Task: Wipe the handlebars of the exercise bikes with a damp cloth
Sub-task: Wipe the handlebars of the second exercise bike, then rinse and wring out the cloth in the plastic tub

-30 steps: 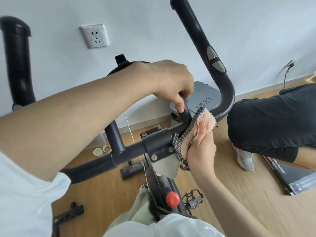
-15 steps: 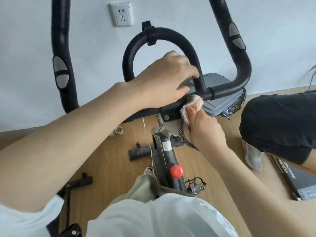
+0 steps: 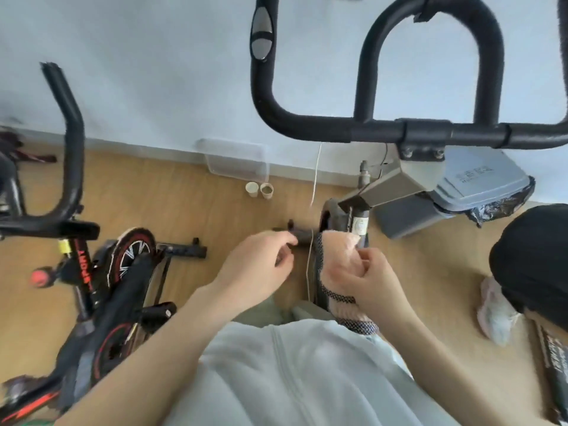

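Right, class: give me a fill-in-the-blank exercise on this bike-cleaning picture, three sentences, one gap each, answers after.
1. The pink cloth is held in the person's ____ hand.
2. The left hand holds ____, its fingers loosely curled.
3. Two small cups stand on the floor near the ____, left of the black handlebar.

Missing words: right; nothing; wall

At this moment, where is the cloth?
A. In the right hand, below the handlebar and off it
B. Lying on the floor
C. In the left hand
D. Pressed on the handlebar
A: the right hand holds the cloth well below the handlebar, touching no bar.
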